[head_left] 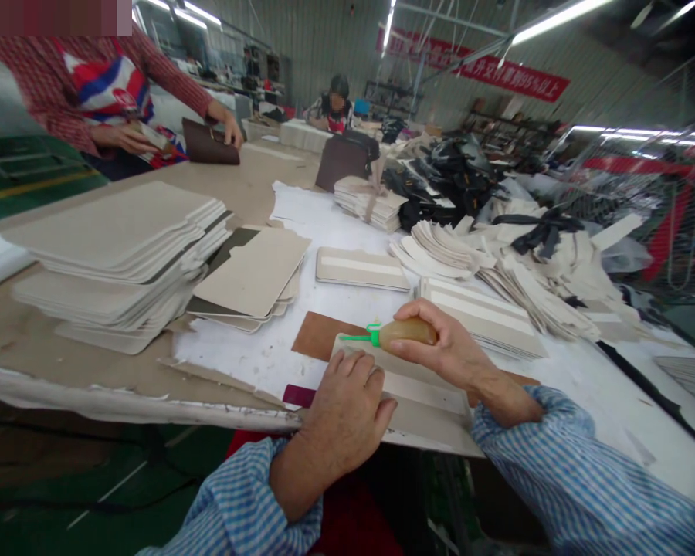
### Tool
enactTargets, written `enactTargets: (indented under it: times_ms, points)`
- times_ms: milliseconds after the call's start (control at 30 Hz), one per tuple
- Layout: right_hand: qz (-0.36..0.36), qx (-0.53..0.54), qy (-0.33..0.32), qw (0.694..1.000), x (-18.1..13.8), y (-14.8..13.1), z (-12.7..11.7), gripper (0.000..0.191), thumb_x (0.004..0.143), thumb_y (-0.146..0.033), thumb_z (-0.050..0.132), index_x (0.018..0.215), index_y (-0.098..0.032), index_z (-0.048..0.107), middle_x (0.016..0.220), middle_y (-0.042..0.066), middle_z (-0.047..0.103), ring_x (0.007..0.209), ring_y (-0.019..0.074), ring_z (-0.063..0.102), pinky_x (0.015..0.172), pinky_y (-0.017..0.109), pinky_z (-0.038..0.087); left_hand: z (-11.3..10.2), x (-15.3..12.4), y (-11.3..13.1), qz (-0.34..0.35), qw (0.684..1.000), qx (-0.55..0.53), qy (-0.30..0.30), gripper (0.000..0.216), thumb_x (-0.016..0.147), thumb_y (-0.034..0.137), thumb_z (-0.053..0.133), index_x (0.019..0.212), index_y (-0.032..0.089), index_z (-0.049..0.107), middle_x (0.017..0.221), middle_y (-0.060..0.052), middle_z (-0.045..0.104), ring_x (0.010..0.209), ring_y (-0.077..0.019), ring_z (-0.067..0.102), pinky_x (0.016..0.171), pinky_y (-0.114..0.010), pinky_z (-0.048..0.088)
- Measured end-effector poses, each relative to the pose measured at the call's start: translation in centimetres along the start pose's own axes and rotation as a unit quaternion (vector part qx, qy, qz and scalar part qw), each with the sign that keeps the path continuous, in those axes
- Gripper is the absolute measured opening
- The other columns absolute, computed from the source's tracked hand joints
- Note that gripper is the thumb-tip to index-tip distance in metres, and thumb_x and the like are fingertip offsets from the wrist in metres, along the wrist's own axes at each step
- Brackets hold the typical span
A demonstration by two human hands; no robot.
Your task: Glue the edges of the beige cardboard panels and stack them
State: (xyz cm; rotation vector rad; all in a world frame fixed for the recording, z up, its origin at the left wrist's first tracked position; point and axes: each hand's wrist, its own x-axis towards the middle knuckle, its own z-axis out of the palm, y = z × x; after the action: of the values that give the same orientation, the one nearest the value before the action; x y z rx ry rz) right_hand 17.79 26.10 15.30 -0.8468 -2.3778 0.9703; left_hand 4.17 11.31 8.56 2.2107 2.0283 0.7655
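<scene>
In my right hand is a squeeze glue bottle with a yellowish body and a green nozzle, held on its side. The long thin tip points left, over the far left corner of a beige panel with a paler strip across it. My left hand rests palm down on the left end of this panel, fingers lying on it and a little bent. Under the panel's far edge shows a brown sheet. A dark red piece sticks out beside my left hand.
Tall stacks of beige panels stand at the left. Strip-marked panels and a stack of them lie beyond my hands. Fabric pieces and black material fill the right. Across the table a person handles a dark brown piece.
</scene>
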Motion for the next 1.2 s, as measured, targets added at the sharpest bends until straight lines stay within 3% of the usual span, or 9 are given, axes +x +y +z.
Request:
enactTargets:
  times_ms: [200, 500, 800, 1200]
  points:
    - [-0.075, -0.064, -0.019, 0.995, 1.3, -0.6, -0.4, 0.028, 0.084, -0.042, 0.076, 0.098, -0.023, 0.061, 0.090, 0.001, 0.062, 0.079, 0.0198, 0.057, 0.072, 0.033, 0.044, 0.0, 0.0, 0.0, 0.006, 1.000, 0.006, 0.004, 0.023, 0.099, 0.036, 0.063, 0.110, 0.016, 0.068, 0.119, -0.012, 0.067, 0.119, -0.0319, 0.059, 0.119, -0.055, 0.041]
    - [-0.224, -0.180, -0.082, 0.954, 2.5, -2.7, -1.3, 0.013, 0.092, -0.030, 0.067, 0.096, -0.022, 0.057, 0.096, 0.004, 0.061, 0.088, 0.0215, 0.058, 0.077, 0.033, 0.043, 0.0, 0.1, -0.1, 0.008, 1.000, 0.007, 0.000, 0.023, 0.099, 0.037, 0.064, 0.106, 0.016, 0.069, 0.117, -0.012, 0.067, 0.118, -0.0317, 0.058, 0.116, -0.053, 0.044]
    - [-0.236, -0.198, -0.110, 0.945, 3.0, -3.0, -1.8, 0.019, 0.099, -0.039, 0.063, 0.093, -0.021, 0.059, 0.092, 0.004, 0.061, 0.083, 0.0207, 0.055, 0.073, 0.032, 0.039, 0.0, 0.1, -0.1, 0.003, 1.000, 0.008, -0.002, 0.024, 0.098, 0.037, 0.064, 0.109, 0.016, 0.069, 0.121, -0.012, 0.067, 0.120, -0.0318, 0.058, 0.116, -0.053, 0.043]
    - [-0.234, -0.196, -0.108, 0.946, 3.2, -3.6, -1.4, 0.009, 0.094, -0.027, 0.065, 0.093, -0.021, 0.058, 0.093, 0.004, 0.061, 0.082, 0.0199, 0.056, 0.073, 0.031, 0.039, 0.0, 0.1, -0.1, -0.003, 1.000, -0.002, -0.010, 0.024, 0.098, 0.036, 0.065, 0.110, 0.015, 0.069, 0.122, -0.012, 0.066, 0.121, -0.0327, 0.057, 0.115, -0.055, 0.045]
